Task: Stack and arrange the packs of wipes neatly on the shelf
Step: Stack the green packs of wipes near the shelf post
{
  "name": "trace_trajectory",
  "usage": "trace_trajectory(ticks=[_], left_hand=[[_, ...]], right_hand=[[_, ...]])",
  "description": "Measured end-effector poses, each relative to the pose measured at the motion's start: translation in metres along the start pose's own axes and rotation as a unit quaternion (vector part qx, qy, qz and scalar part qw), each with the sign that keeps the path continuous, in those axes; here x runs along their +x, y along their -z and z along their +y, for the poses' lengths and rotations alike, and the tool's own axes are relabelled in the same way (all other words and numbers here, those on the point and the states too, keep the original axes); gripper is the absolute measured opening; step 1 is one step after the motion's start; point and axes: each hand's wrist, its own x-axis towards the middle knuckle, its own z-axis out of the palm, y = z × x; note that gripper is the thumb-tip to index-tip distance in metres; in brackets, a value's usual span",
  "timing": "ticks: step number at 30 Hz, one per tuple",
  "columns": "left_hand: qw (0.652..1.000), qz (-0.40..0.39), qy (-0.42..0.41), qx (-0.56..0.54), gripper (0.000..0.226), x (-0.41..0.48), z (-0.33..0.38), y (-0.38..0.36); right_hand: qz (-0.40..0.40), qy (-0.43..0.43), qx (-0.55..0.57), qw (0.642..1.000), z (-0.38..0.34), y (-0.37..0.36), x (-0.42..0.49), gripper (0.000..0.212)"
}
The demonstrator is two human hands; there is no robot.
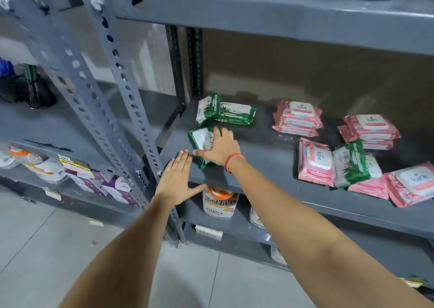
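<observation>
My right hand (219, 149) lies flat on a green wipes pack (200, 141) near the left end of the grey shelf (258, 166), fingers spread over it. My left hand (176, 181) hovers flat and empty at the shelf's front edge, just left of that pack. Behind them lie two more green packs (225, 111), one leaning on the other. Pink packs sit in stacks at the back middle (297, 118) and back right (371, 129). Further pink packs (315, 162) and one green pack (351, 164) lie jumbled at the front right.
A perforated grey upright (122, 91) stands just left of my hands. The shelf above (270, 14) overhangs. Below sit an orange-lidded jar (219, 202) and other jars. The neighbouring rack on the left holds small boxes (77, 169) and dark containers (35, 89).
</observation>
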Motion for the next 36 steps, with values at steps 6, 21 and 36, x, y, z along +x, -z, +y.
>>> trace_trajectory(ticks=[6,21,36], left_hand=[[0.999,0.025,0.0,-0.021,0.105,0.005,-0.002,-0.006],[1.0,0.016,-0.024,-0.005,0.119,0.014,-0.01,-0.007],[1.0,-0.011,-0.028,0.0,0.117,0.018,-0.001,-0.004]], right_hand=[[0.016,-0.05,-0.007,0.999,-0.004,-0.013,0.008,0.093],[0.05,-0.082,-0.002,0.995,0.012,-0.009,0.01,0.083],[-0.258,0.212,-0.232,0.913,0.032,0.056,0.03,0.102]])
